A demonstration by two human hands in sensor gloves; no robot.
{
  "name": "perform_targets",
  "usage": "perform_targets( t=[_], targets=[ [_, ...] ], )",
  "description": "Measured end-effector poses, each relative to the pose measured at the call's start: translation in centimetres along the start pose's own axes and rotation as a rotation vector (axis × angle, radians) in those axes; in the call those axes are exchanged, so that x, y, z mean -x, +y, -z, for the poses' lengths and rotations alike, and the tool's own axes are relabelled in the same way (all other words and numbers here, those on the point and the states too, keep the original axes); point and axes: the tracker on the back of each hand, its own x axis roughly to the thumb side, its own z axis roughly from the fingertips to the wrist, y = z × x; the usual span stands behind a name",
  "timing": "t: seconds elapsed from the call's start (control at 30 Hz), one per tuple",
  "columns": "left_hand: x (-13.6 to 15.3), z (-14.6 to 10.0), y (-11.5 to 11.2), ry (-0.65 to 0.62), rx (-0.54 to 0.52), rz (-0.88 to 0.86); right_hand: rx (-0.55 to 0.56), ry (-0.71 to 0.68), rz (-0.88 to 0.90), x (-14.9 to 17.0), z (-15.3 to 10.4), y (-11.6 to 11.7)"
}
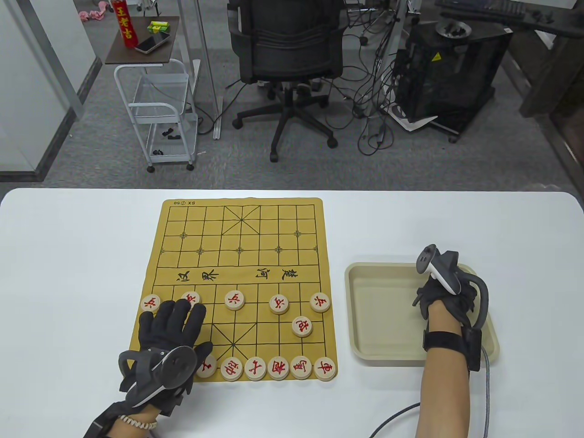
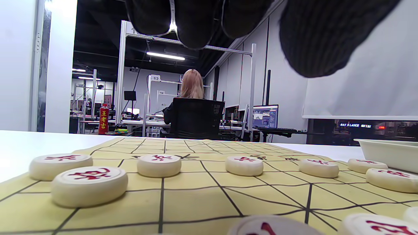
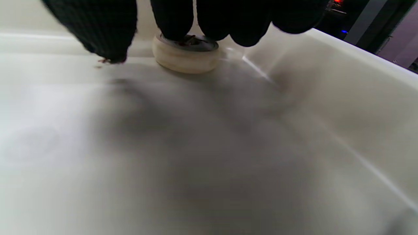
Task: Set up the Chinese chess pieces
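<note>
A yellow board mat (image 1: 237,255) carries cream round pieces with red characters. A row of soldiers (image 1: 234,299) crosses its near half, one cannon (image 1: 302,326) stands at the right, and several back-row pieces (image 1: 278,367) line the near edge. My left hand (image 1: 182,319) lies flat over the board's near-left corner with straight fingers and holds nothing. Another cannon piece (image 2: 89,186) sits under it. My right hand (image 1: 426,301) reaches down into the beige tray (image 1: 365,292). Its fingertips (image 3: 173,19) touch the top of one piece (image 3: 186,58) by the tray wall, and the thumb (image 3: 98,29) hangs apart to the left.
The tray (image 3: 343,65) holds no other piece that I can see. A cable (image 1: 488,392) trails from my right wrist across the white table (image 1: 68,255). Behind the table stand an office chair (image 1: 285,50) and a small cart (image 1: 159,109).
</note>
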Motion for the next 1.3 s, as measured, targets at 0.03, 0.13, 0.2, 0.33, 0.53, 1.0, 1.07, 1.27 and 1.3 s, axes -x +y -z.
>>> perform_targets(
  t=[0.03, 0.13, 0.2, 0.33, 0.53, 1.0, 1.07, 1.27, 1.3],
  targets=[
    [0.0, 0.0, 0.0, 0.001, 0.001, -0.001, -0.007, 0.004, 0.008, 0.0, 0.2, 0.1],
    [0.0, 0.0, -0.1, 0.002, 0.009, 0.001, -0.001, 0.024, 0.016, 0.0, 0.7, 0.3],
    [0.0, 0.1, -0.1, 0.003, 0.015, -0.001, 0.023, 0.035, 0.029, 0.0, 1.0, 0.5],
    [0.1, 0.1, -0.1, 0.007, 0.018, -0.006, 0.098, 0.024, -0.01, -0.1, 1.4, 0.7],
    [0.1, 0.2, -0.1, 0.005, 0.015, -0.009, 0.159, 0.01, -0.032, -0.1, 1.2, 0.8],
    [0.1, 0.0, -0.3, -0.017, 0.014, -0.051, 0.421, -0.261, 0.084, -2.9, -8.4, -1.6],
    [0.0, -0.1, -0.2, -0.029, 0.006, -0.062, 0.482, -0.337, 0.102, -4.3, -11.4, -2.1],
    [-0.1, -0.3, -0.1, -0.05, -0.011, -0.069, 0.604, -0.589, 0.172, -8.6, -20.5, -2.5],
    [-0.1, -0.3, -0.1, -0.052, -0.01, -0.069, 0.618, -0.623, 0.187, -9.2, -21.9, -2.3]
  ],
)
